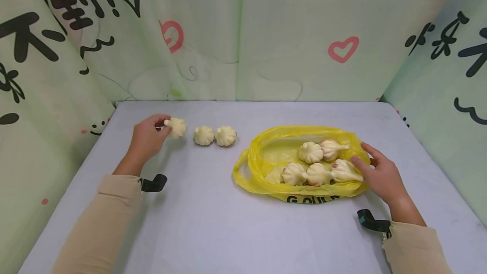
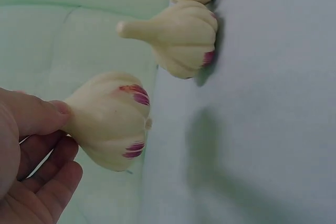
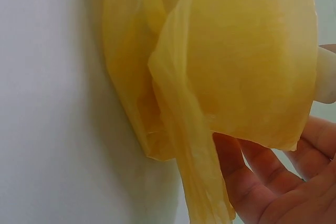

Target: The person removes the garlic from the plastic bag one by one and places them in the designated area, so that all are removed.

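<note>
I see the left hand (image 1: 148,140) with its fingers clamped on the stem of a bulb (image 1: 179,127) of garlic, held clear of the table (image 1: 213,227), purple marks toward its root end. Just right of it, two bulbs (image 1: 203,135) sit close side by side. Over at the right hand (image 1: 382,176), I have thumb and fingers gripping the right rim of the yellow bag (image 1: 312,130), plastic partly hiding them. Five bulbs (image 1: 294,174) lie inside, in two rows.

Head view forward and down over the table (image 1: 213,231), wrist views close (garlic (image 1: 178,127) in head and left)
</note>
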`<state>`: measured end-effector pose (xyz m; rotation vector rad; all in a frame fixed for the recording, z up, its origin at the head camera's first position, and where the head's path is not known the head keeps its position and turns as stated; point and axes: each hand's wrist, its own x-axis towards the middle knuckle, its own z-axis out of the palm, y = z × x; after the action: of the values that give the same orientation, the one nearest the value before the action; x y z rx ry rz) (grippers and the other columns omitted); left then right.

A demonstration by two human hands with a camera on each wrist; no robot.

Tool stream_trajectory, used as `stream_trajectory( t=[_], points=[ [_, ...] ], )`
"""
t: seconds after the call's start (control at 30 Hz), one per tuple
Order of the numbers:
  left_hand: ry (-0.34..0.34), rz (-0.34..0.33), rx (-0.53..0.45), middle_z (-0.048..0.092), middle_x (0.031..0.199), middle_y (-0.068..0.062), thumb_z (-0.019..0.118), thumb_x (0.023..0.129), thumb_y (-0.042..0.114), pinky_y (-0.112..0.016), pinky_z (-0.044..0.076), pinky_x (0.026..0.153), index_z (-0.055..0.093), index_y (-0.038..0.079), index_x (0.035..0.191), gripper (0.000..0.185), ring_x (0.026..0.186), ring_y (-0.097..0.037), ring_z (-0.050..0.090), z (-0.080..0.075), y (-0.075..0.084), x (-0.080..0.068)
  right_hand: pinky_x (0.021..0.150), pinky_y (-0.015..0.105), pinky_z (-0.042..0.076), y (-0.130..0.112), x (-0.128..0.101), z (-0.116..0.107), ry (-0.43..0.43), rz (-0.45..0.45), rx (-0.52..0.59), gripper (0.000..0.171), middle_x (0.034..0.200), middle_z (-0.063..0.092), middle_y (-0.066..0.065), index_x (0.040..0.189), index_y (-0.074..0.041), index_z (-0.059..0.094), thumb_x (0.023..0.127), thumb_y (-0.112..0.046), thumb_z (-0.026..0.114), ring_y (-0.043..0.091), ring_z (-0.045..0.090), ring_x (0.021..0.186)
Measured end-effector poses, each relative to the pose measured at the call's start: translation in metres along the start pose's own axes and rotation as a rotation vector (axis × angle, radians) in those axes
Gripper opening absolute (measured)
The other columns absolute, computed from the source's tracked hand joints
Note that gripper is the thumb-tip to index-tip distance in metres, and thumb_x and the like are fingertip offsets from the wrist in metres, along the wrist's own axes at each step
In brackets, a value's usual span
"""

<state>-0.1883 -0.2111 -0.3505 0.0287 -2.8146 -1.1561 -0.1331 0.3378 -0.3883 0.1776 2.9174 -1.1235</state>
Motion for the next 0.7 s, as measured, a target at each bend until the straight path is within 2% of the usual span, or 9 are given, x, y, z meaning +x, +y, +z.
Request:
stream_trajectory(
  t=[0.13, 0.33, 0.7],
  points=[
    [-0.013, -0.024, 0.008, 0.059, 0.131, -0.026, 0.058, 0.101, 0.010, -0.051, 0.048, 0.097, 0.057, -0.005, 0.134, 0.037, 0.122, -0.042, 0.054, 0.005, -0.009, 0.001, 0.091, 0.065, 0.043, 0.001, 0.000, 0.000, 0.001, 0.000, -0.006, 0.075, 0.149, 0.030, 0.040, 0.158, -0.001, 0.022, 0.104, -0.046, 0.049, 0.057, 0.034, 0.127],
    [-0.017, -0.019, 0.010, 0.060, 0.129, -0.027, 0.057, 0.101, 0.009, -0.051, 0.048, 0.096, 0.057, -0.007, 0.133, 0.036, 0.122, -0.043, 0.054, 0.012, -0.017, 0.004, 0.091, 0.065, 0.043, 0.001, -0.001, -0.001, 0.000, -0.002, -0.004, 0.075, 0.149, 0.030, 0.040, 0.158, 0.000, 0.022, 0.104, -0.046, 0.049, 0.057, 0.034, 0.126],
    [-0.046, -0.050, 0.010, 0.060, 0.130, -0.026, 0.056, 0.101, 0.010, -0.050, 0.048, 0.097, 0.057, -0.005, 0.134, 0.037, 0.123, -0.042, 0.053, 0.022, -0.021, 0.008, 0.093, 0.067, 0.042, -0.001, -0.002, -0.001, 0.000, 0.001, 0.002, 0.076, 0.150, 0.029, 0.039, 0.158, 0.000, 0.021, 0.104, -0.046, 0.049, 0.058, 0.034, 0.127]
  ],
)
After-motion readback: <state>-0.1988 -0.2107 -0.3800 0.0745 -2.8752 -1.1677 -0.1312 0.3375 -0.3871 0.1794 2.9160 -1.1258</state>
